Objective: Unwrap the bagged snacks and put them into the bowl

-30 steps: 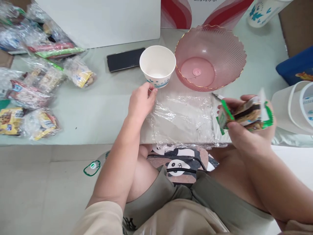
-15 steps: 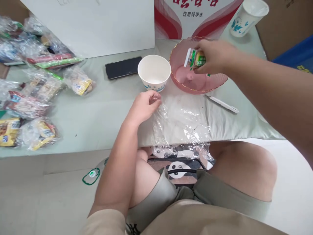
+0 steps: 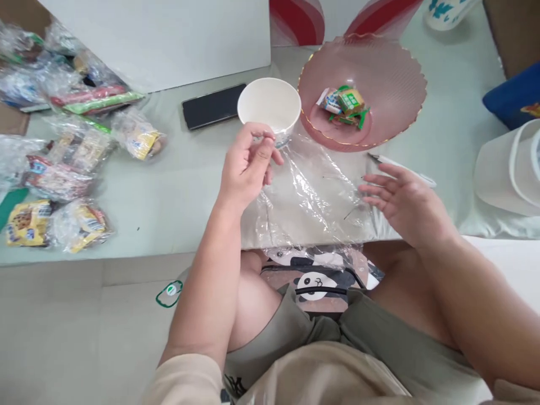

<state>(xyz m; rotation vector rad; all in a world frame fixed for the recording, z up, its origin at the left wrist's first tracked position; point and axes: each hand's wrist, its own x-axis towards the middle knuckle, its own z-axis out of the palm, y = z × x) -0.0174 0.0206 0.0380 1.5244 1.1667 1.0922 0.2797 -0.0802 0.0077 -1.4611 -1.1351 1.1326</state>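
My left hand (image 3: pixel 248 166) is in front of the white paper bowl (image 3: pixel 270 104), thumb and forefinger pinched at the upper end of a clear plastic bag (image 3: pixel 312 191). The bag spreads over the table and hangs past its front edge. My right hand (image 3: pixel 407 205) is open and holds nothing, its fingers apart at the bag's right side. Behind its fingertips lies a slim white cutter (image 3: pixel 407 169), partly covered by the hand. Several small wrapped snacks (image 3: pixel 348 104) in green, white and yellow packets lie in the pink scalloped bowl (image 3: pixel 390 64).
A black phone (image 3: pixel 213 107) lies left of the paper bowl. Bagged snacks (image 3: pixel 70 160) are heaped at the left. A white box (image 3: pixel 177 39) stands behind. On the right are a paper cup (image 3: pixel 445 17) and a white bucket-like container (image 3: pixel 495 174).
My right hand has let go of the green wrapped snack, now in the pink bowl, and has come back toward me. My left hand has risen slightly. The view has shifted right.
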